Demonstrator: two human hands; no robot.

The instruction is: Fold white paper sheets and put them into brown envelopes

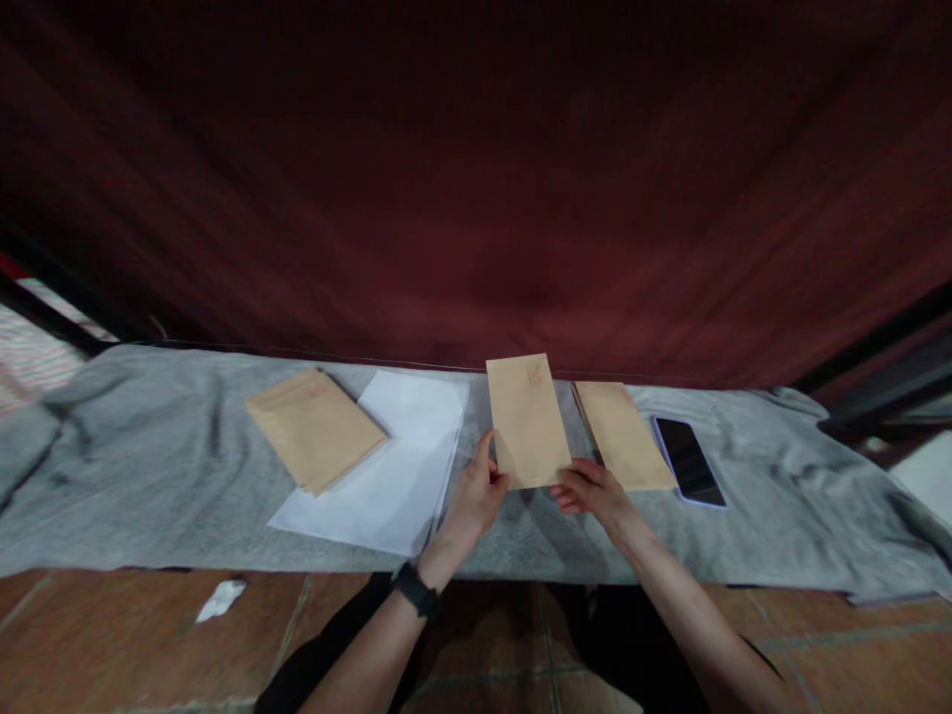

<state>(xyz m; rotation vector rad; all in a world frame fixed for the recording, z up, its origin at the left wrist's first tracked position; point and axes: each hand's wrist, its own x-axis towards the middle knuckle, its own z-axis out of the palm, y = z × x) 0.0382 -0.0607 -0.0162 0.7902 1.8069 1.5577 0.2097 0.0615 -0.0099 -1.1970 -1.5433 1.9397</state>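
Both hands hold one brown envelope (527, 418) by its near edge, lifted just above the grey cloth (149, 466). My left hand (476, 501), with a black watch on the wrist, pinches the envelope's lower left corner. My right hand (591, 491) grips the lower right corner. A stack of brown envelopes (623, 434) lies just right of the held one. Another stack of brown envelopes (313, 428) lies to the left, partly on a pile of white paper sheets (394, 476).
A dark phone (689, 461) lies face up on the cloth, right of the envelopes. A dark red curtain (476, 198) hangs behind the cloth. A crumpled white scrap (221, 599) lies on the reddish tiled floor (111, 635) in front.
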